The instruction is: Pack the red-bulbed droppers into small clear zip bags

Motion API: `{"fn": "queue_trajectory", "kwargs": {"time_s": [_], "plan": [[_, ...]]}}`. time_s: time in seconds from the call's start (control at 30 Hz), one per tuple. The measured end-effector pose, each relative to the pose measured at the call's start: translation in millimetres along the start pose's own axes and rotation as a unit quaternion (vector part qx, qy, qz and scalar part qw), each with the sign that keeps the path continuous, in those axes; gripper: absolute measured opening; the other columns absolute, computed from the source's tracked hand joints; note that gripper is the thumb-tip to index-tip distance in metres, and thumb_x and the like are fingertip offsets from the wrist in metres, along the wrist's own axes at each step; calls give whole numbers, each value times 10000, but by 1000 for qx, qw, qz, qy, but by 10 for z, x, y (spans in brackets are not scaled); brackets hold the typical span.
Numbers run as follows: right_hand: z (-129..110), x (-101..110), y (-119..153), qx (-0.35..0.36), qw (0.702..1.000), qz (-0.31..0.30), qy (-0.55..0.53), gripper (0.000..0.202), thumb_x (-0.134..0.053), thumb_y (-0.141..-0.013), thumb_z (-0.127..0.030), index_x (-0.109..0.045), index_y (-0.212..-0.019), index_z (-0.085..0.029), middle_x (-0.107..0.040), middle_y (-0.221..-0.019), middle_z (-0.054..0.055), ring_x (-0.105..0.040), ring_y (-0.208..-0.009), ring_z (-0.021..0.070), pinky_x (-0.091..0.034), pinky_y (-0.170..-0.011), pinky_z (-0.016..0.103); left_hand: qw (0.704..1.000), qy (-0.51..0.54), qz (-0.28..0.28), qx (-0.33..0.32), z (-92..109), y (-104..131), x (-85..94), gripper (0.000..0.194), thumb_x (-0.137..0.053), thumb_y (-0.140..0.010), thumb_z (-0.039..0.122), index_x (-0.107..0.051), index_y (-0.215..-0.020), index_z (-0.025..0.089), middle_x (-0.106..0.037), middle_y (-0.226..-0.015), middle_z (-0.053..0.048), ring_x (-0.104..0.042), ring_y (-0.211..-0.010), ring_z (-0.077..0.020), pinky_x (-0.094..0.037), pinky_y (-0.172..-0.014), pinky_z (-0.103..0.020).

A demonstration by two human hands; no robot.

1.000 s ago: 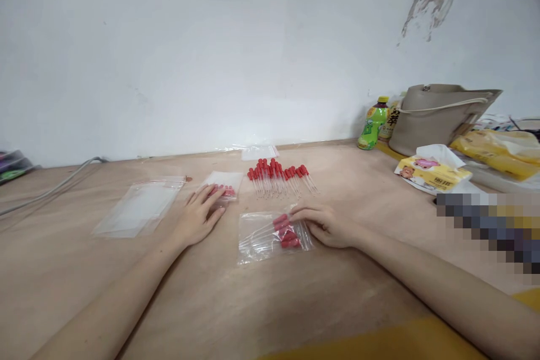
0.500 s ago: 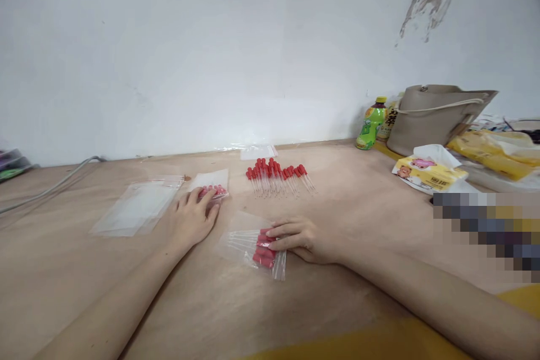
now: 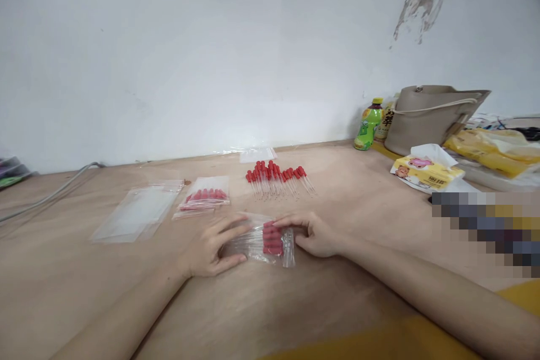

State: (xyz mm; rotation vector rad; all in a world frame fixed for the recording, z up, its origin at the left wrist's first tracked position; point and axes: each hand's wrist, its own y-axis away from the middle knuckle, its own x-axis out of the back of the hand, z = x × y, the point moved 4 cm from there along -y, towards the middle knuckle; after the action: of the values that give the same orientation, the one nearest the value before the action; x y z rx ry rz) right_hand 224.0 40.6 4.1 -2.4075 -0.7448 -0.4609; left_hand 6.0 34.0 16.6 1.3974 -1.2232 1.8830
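Observation:
A clear zip bag (image 3: pixel 250 244) lies in front of me, holding several droppers with red bulbs (image 3: pixel 272 238) lined up at its right end. My left hand (image 3: pixel 211 248) rests at the bag's left end, thumb and fingers spread apart, fingertips touching the plastic. At the other end, my right hand (image 3: pixel 318 234) has its forefinger stretched over the bag's upper edge by the bulbs. Its thumb sits apart, close to the zip strip. Behind the left hand is a small stack of filled bags (image 3: pixel 206 194) with red bulbs showing through.
Loose red-bulbed droppers (image 3: pixel 270 177) form a pile beyond the bag. Flat clear bags (image 3: pixel 137 211) lie at left, near a grey cable (image 3: pixel 63 188). On the right are a green bottle (image 3: pixel 368 126), a grey-beige bag (image 3: pixel 426 121) and a yellow tissue pack (image 3: pixel 426 173).
My left hand has left the stack of filled bags and come down to the nearer bag. That bag has turned straighter and shifted slightly right; my right thumb now shows beside it.

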Motion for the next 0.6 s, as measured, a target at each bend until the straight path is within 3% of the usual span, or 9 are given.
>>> {"fn": "queue_trajectory", "kwargs": {"time_s": [0.13,0.2,0.27,0.3,0.37,0.4,0.43,0.5,0.6], "plan": [[-21,52,21,136,978,-12,160,422,-407,-757,-36,-589,-1097,-207,-594,-1120,68,-541,-1033,136,-443,-895,303,996,-52,61,43,-65,-38,52,338,-508,-819,356,-545,-1132,235,-541,-1178,-50,-420,-1157,-245,-301,-1005,-421],[-4,52,26,183,952,12,245,333,-434,-804,-98,-605,-1065,-211,-640,-984,68,-570,-905,130,-480,-784,266,977,-106,124,137,-240,13,157,298,-449,-847,349,-560,-1099,236,-550,-1161,-42,-419,-1156,-241,-283,-1008,-432],[0,12,36,232,912,19,338,276,-461,-816,-134,-616,-1031,-212,-650,-842,52,-555,-753,123,-475,-654,242,922,-181,193,283,-480,169,311,304,-374,-878,338,-565,-1085,221,-523,-1188,-59,-399,-1170,-249,-258,-1007,-443],[-9,-13,42,257,890,24,377,265,-465,-815,-133,-617,-1021,-204,-643,-791,45,-534,-694,119,-456,-602,235,885,-219,202,357,-603,277,382,332,-348,-885,342,-550,-1108,202,-484,-1232,-76,-365,-1195,-262,-235,-1010,-450],[-57,-39,43,291,859,63,417,256,-461,-811,-118,-616,-1005,-182,-618,-721,36,-493,-613,104,-412,-534,218,818,-267,145,489,-838,513,477,399,-310,-889,351,-491,-1177,143,-370,-1326,-125,-248,-1260,-294,-166,-1021,-467],[-93,-32,33,295,855,101,415,257,-455,-809,-109,-615,-999,-175,-602,-693,28,-477,-589,95,-394,-517,207,789,-265,86,547,-948,635,493,439,-290,-890,377,-452,-1207,120,-300,-1364,-147,-183,-1279,-319,-141,-1012,-494],[-131,-15,12,291,856,142,403,261,-447,-808,-102,-614,-996,-172,-584,-668,20,-466,-574,87,-381,-507,197,773,-258,67,576,-1027,740,519,487,-286,-884,400,-443,-1198,62,-286,-1353,-206,-167,-1270,-370,-142,-984,-539],[-202,23,-66,272,861,214,372,274,-429,-806,-90,-616,-991,-169,-552,-633,8,-449,-556,77,-360,-495,185,752,-241,39,612,-1147,903,537,585,-259,-877,439,-403,-1190,-34,-291,-1304,-302,-195,-1227,-448,-191,-916,-592],[-270,49,-291,242,852,280,370,271,-415,-816,-107,-630,-973,-153,-506,-578,1,-416,-524,81,-337,-485,194,749,-201,4,631,-1269,1024,481,628,-243,-867,455,-432,-1111,-93,-390,-1186,-359,-349,-1113,-488,-303,-812,-584]]}}
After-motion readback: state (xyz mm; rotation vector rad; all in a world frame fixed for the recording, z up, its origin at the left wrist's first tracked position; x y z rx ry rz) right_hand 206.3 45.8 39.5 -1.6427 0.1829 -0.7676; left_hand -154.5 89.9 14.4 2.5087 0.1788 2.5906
